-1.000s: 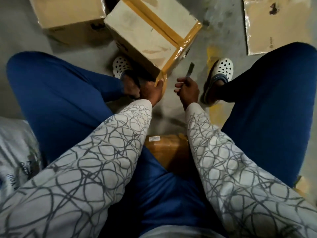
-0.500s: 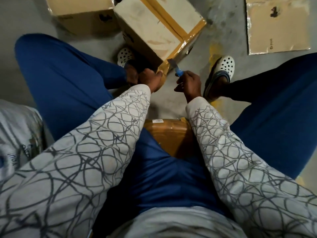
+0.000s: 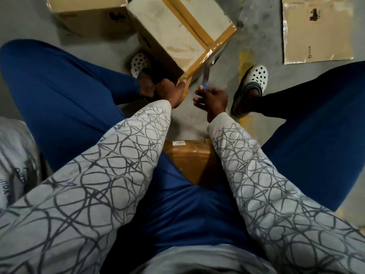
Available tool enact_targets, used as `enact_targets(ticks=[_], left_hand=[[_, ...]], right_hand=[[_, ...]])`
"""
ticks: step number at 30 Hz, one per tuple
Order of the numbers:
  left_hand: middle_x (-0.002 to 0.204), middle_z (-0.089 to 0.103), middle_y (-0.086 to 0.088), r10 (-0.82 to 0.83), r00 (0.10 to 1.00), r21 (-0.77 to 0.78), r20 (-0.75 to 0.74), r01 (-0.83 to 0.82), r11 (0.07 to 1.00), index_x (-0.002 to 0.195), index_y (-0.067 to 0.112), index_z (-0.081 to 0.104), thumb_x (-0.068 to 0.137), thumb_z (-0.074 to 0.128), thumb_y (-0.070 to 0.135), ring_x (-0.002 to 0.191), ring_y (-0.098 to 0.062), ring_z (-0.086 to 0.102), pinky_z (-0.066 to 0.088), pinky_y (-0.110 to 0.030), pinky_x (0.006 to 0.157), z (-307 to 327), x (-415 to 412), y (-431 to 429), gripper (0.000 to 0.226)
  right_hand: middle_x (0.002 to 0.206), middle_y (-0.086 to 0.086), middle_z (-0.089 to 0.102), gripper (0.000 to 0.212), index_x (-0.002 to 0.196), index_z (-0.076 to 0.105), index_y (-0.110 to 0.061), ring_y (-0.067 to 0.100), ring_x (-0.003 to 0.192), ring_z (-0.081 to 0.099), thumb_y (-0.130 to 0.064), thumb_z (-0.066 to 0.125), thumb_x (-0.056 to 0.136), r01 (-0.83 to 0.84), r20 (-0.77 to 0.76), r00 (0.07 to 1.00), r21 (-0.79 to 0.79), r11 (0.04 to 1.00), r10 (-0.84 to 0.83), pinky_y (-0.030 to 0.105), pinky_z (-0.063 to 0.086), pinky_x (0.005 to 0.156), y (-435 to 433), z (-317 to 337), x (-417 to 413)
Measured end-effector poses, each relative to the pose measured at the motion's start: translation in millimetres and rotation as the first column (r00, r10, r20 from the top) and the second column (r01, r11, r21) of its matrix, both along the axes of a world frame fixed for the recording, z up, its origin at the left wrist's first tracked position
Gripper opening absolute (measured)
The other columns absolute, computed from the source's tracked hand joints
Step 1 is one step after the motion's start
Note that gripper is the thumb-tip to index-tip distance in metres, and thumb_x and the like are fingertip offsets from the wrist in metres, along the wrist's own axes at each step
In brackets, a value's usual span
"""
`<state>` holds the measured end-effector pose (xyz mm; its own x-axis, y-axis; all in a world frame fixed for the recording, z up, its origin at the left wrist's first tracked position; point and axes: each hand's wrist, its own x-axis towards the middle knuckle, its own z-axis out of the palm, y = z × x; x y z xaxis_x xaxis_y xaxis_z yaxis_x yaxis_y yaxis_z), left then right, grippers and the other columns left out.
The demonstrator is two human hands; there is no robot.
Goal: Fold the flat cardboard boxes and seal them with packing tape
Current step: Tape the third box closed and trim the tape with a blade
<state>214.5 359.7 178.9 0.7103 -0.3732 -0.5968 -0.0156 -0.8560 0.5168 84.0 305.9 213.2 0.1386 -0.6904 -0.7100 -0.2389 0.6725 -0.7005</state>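
Observation:
A folded cardboard box (image 3: 173, 34) stands tilted on the floor between my feet, with brown packing tape (image 3: 199, 62) running over its top and down its near edge. My left hand (image 3: 169, 91) grips the strip of tape hanging at the box's near corner. My right hand (image 3: 212, 98) holds a small blue-handled knife (image 3: 205, 80), its blade pointing up toward the taped edge, close to the tape beside my left hand. The tape roll itself is hidden.
A second brown box (image 3: 88, 14) stands at the far left behind the first. A flat cardboard sheet (image 3: 316, 30) lies on the floor at the upper right. Another tape-wrapped box (image 3: 189, 155) serves as my seat. A grey printed sack (image 3: 15, 161) lies at the left.
My right hand has brought the knife from beside the box up to the taped near edge. My left hand keeps its grip on the tape. The view has shifted slightly downward.

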Motion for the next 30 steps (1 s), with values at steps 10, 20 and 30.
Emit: enact_targets(ticks=[10, 20, 30], left_hand=[[0.125, 0.067, -0.007, -0.034, 0.997, -0.144, -0.070, 0.024, 0.989, 0.120, 0.022, 0.066, 0.079, 0.060, 0.057, 0.119, -0.031, 0.058, 0.045, -0.043, 0.103, -6, 6, -1, 0.054], [0.103, 0.073, -0.003, -0.012, 0.998, -0.049, -0.067, 0.009, 0.999, 0.091, 0.025, 0.071, 0.081, 0.065, 0.063, 0.099, -0.027, 0.064, 0.050, -0.036, 0.092, 3, 8, 11, 0.040], [0.116, 0.068, -0.006, -0.034, 0.999, 0.008, 0.009, 0.034, 0.999, 0.109, 0.026, 0.066, 0.072, 0.066, 0.056, 0.110, -0.030, 0.061, 0.048, -0.042, 0.097, 16, 17, 25, 0.048]], right_hand=[[0.070, 0.002, 0.072, 0.019, 0.097, 0.072, -0.015, 0.016, 0.051, 0.068, -0.027, 0.058, 0.098, -0.639, -0.478, 0.754, -0.373, 0.673, 0.451, 0.042, 0.060, 0.056, -31, -10, 21], [0.111, 0.011, 0.070, 0.031, 0.117, 0.069, -0.008, 0.028, 0.104, 0.063, -0.022, 0.050, 0.098, -0.730, -0.613, 0.679, -0.624, 0.279, 0.404, 0.029, 0.048, 0.085, -12, -24, 34], [0.090, 0.015, 0.071, 0.024, 0.094, 0.072, -0.006, 0.037, 0.083, 0.067, -0.008, 0.054, 0.079, -0.791, -0.681, 0.589, -0.595, 0.139, 0.435, 0.033, 0.049, 0.066, -22, -18, 38]])
